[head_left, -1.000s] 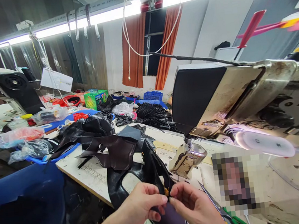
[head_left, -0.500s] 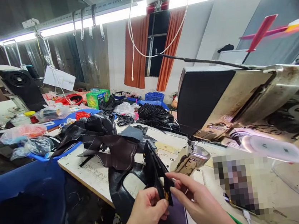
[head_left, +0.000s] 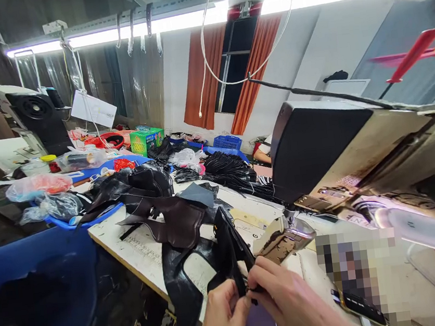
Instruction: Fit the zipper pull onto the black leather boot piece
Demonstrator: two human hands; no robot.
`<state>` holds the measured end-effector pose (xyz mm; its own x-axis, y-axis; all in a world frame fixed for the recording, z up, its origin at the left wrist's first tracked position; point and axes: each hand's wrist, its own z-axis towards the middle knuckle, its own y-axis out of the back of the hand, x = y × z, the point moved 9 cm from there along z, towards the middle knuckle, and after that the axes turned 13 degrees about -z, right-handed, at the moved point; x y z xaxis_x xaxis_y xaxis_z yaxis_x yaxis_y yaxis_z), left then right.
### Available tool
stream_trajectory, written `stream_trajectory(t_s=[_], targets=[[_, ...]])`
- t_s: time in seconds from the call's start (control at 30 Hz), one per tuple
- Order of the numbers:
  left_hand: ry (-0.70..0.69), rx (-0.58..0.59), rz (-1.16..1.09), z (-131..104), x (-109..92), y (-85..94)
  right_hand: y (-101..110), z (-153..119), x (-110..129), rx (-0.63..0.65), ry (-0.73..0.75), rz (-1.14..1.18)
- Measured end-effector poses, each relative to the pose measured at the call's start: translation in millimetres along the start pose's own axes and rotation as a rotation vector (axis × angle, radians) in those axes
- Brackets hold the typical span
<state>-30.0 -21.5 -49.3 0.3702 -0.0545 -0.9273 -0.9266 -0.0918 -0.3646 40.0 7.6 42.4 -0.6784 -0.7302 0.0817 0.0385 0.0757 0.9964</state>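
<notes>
Broadly, the scuffed white worktop [head_left: 107, 233] takes up the most room, running from near the person to the piles at the back, and the bulky black-and-cream sewing machine [head_left: 319, 156] leans in over its right side. Toward the front left edge lies a glossy black leather-like panel with a rounded cutout [head_left: 178, 282]; partly over its upper end rests a dark brown, wavy-edged leather-like piece [head_left: 179, 222]. Farther back is a heap of thin black strips [head_left: 226, 167]. The right hand [head_left: 283, 291] and the left hand [head_left: 224, 311] meet at the front of the worktop, their fingers closed and pinching the lower end of a folded black leather-like piece [head_left: 227, 245], which reaches up and away between them, left of the machine's shiny metal part [head_left: 298, 229]. The exact spot they pinch is largely hidden by the fingers. Beneath them shows a smooth purple panel [head_left: 261, 325]. Smaller again, a dark phone [head_left: 361, 306], partly blurred out, lies right of the right hand, with a white cable [head_left: 366, 325] at its near end.
</notes>
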Motion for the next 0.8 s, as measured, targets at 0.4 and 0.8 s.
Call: stream_trajectory(t_s=[0.4,0.8], targets=[[0.089,0.102,-0.167,-10.0,20.3,-8.5,47.2,10.7,-7.4,-0.303,0.077,0.055],[0.280,-0.001,-0.289,-21.0,-3.1,-2.9,42.5,9.2,-16.9,-0.364,-0.027,0.220]])
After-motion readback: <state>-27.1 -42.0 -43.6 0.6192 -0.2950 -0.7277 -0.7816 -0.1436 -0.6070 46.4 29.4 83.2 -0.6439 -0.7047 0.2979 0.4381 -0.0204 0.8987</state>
